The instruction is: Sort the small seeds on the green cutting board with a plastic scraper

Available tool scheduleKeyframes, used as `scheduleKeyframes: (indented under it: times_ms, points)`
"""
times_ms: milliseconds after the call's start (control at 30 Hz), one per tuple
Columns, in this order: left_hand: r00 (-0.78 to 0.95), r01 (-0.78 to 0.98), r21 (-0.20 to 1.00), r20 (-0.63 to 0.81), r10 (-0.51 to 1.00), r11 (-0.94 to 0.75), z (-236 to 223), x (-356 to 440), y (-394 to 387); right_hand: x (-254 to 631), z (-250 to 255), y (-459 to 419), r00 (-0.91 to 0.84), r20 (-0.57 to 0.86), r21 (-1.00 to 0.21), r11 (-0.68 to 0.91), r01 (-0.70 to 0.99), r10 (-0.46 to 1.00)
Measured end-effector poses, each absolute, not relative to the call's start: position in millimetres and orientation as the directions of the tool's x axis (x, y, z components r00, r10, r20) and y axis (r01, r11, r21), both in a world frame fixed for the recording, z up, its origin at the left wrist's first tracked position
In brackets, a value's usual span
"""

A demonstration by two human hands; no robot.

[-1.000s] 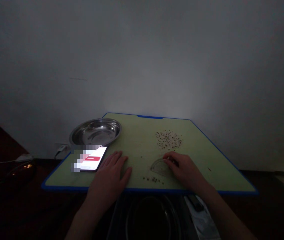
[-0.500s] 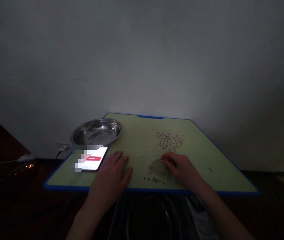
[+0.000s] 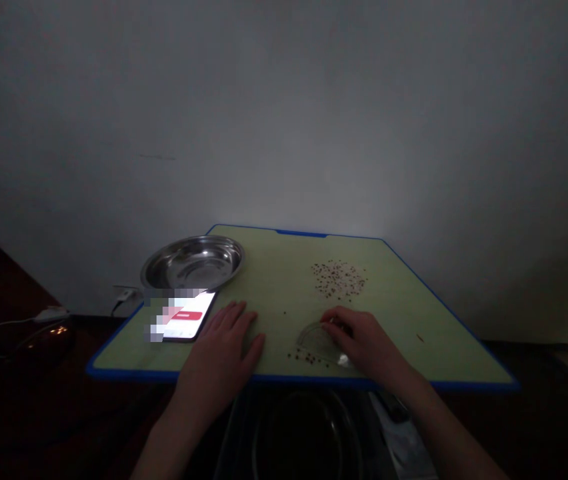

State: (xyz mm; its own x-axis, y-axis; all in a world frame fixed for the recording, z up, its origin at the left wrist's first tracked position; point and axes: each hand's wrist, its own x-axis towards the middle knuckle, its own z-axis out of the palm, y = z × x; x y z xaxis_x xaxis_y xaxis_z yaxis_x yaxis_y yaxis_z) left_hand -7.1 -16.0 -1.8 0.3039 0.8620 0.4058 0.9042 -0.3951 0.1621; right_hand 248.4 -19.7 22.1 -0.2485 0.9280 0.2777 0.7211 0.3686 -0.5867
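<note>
My right hand [image 3: 357, 333] pinches a clear, half-round protractor [image 3: 319, 340] by its curved edge, low over the table's near side. Just in front of its straight edge lies a small group of dark and pale grains [image 3: 309, 358]. Farther back, a larger scatter of the same mixed grains [image 3: 339, 280] is spread on the table. Flat on the tabletop with fingers stretched out rests my left hand [image 3: 227, 340]. It holds nothing, and its fingertips are beside a phone [image 3: 189, 319] with a lit screen.
The pale green table [image 3: 274, 267] has a blue rim and stands against a grey wall. At its left back sits a wide steel bowl [image 3: 194, 263]. A thin brown sliver [image 3: 420, 338] lies on the right. Below the near edge is a dark round container [image 3: 307, 433].
The protractor has tilted slightly in my right hand, and a bright reflection now shows at its near corner. My left hand has stayed in place.
</note>
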Motion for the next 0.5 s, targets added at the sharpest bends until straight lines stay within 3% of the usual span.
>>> scheduleKeyframes:
  times_ms: [167,300,500]
  points:
    - [0.309,0.905,0.151,0.407,0.860,-0.397,-2,-7,-15,235,22,-11,-0.256,0.311,-0.513,0.388,0.766,0.916]
    - [0.305,0.905,0.155,0.412,0.859,-0.396,-2,-7,-16,250,21,-5,-0.165,0.321,-0.472,0.309,0.825,0.932]
    - [0.300,0.900,0.170,0.424,0.855,-0.400,-5,-8,-16,258,28,-5,-0.053,0.328,-0.626,0.259,0.735,0.943]
